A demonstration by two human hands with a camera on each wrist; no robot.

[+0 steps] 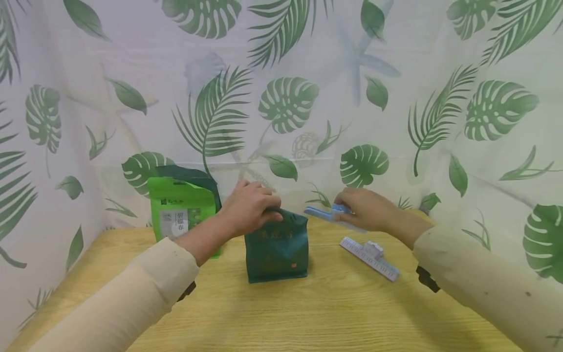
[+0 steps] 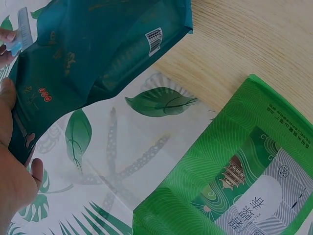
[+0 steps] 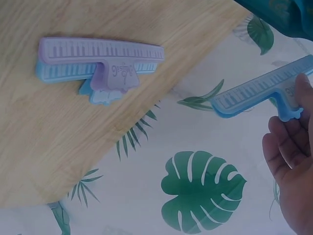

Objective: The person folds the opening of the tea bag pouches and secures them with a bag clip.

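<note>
A dark teal tea bag (image 1: pixel 277 249) stands upright on the table, and my left hand (image 1: pixel 250 208) pinches its top edge. In the left wrist view the teal bag (image 2: pixel 107 54) shows a barcode on its side. To the right of the bag, my right hand (image 1: pixel 365 210) holds a light blue bag clip (image 1: pixel 318 212) in the air, apart from the bag. The right wrist view shows this blue clip (image 3: pixel 259 90) between thumb and fingers. Nearer on the table lies a lilac bag clip (image 1: pixel 369 256), with a light blue piece (image 3: pixel 66 72) under it.
A bright green tea bag (image 1: pixel 176 195) stands at the left, with another dark green bag (image 1: pixel 189 172) behind it. The wooden table (image 1: pixel 281 318) backs onto a leaf-patterned sheet (image 1: pixel 308 58), which also covers both sides.
</note>
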